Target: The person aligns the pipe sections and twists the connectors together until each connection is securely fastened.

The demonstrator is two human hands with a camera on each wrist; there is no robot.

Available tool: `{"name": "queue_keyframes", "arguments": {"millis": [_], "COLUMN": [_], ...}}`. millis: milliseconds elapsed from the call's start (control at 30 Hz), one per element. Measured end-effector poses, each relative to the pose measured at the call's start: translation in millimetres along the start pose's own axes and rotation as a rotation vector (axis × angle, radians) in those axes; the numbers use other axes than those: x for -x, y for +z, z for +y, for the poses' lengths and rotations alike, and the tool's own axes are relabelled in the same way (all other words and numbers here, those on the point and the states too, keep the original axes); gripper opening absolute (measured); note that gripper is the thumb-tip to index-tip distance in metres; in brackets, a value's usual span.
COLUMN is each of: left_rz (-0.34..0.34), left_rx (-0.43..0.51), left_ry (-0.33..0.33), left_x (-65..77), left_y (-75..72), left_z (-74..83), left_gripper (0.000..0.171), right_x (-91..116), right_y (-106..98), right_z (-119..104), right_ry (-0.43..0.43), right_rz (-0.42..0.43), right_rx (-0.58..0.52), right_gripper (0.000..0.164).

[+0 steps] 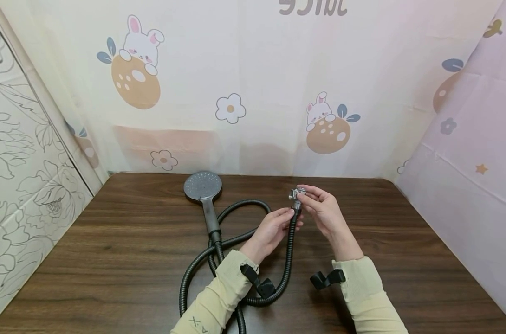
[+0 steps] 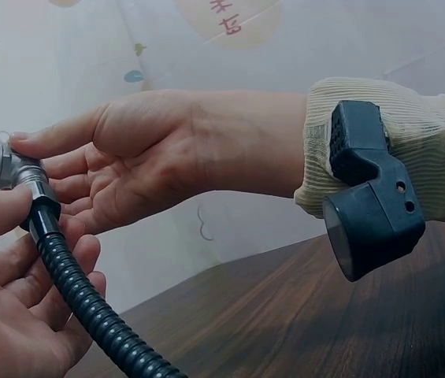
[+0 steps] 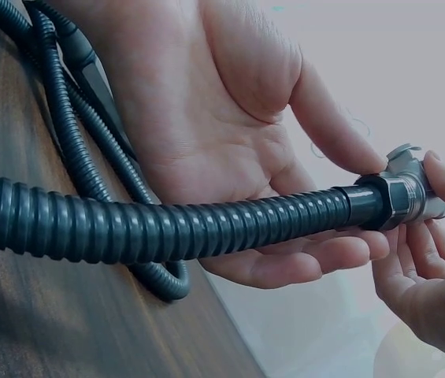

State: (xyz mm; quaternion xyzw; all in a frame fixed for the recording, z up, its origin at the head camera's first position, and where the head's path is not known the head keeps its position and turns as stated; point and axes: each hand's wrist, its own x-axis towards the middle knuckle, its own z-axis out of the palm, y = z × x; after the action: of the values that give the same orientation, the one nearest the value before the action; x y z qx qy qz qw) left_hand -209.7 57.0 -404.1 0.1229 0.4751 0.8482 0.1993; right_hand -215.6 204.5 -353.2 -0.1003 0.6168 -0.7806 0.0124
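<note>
My left hand (image 1: 269,234) grips the black ribbed shower hose (image 1: 289,253) just below its end, thumb on the dark hex nut (image 3: 399,203) and fingers behind the hose. My right hand (image 1: 326,215) pinches a small silver metal connector (image 1: 294,194) between thumb and fingertips. In the right wrist view the connector sits against the nut, in line with it. A grey shower head (image 1: 203,185) lies on the table to the left, spray face up, its handle leading into the hose.
The hose runs in loose loops (image 1: 185,283) over the dark wooden table (image 1: 123,260), partly under my left forearm. Printed curtains (image 1: 265,83) hang behind the table and at both sides. Each sleeve cuff has a black wrist camera (image 2: 372,228) strapped to it.
</note>
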Motion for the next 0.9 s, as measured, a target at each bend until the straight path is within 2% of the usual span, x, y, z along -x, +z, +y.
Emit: {"name": "queue_keyframes", "arguments": {"millis": [233,367,900], "left_rz": [-0.042,-0.04,-0.003], "left_rx": [-0.002,-0.004,0.007], "left_ry": [-0.035,-0.032,-0.016], "left_x": [2.1,2.2,1.9], "left_y": [-0.5,0.0,0.7], "left_z": [-0.4,-0.4,1.0], "left_gripper": [0.039,0.041,0.032], "right_x": [0.3,0.5,-0.1], "right_y": [-0.9,-0.6,0.2], "right_z": [1.1,1.3,1.3], "right_ry": [-0.013,-0.017,-0.018], "right_rz": [-0.014,-0.021,-0.025], "right_rx": [-0.002,0.0,-0.028], "right_gripper": [0.018,0.017,0.018]}}
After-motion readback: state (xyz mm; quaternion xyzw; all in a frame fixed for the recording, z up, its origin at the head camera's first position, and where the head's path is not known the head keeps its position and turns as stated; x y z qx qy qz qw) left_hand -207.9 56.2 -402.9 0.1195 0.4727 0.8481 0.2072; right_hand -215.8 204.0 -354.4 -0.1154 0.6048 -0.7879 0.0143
